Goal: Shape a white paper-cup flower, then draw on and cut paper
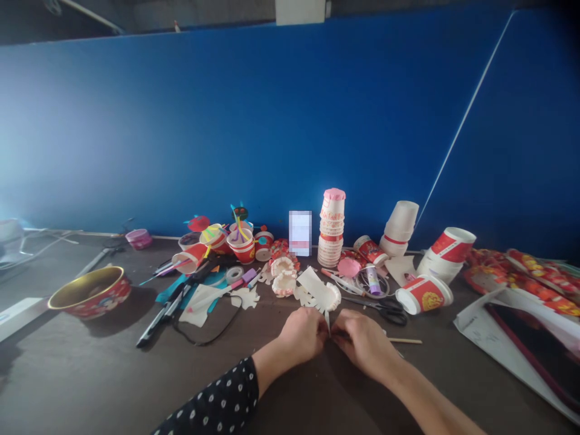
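Note:
Close together above the near part of the table, my left hand (304, 333) and my right hand (362, 339) both have their fingers pinched. Between the fingertips stands a narrow white paper strip (327, 320), held by the left hand. The right fingertips meet close beside the strip; whether they grip it too is hidden. Just beyond the hands lie a white paper piece (313, 283) and a ruffled white paper form (333, 297). Black-handled scissors (393, 312) lie to the right of my right hand, and a thin wooden stick (408, 341) is nearer.
Behind stands a tall stack of paper cups (331, 251). Decorated cups (241, 244) and a red-gold bowl (93, 293) are at left. At right are a tipped red-white cup (425, 295) and a dark phone-like device (534, 350). A blue partition (254, 121) closes off the back.

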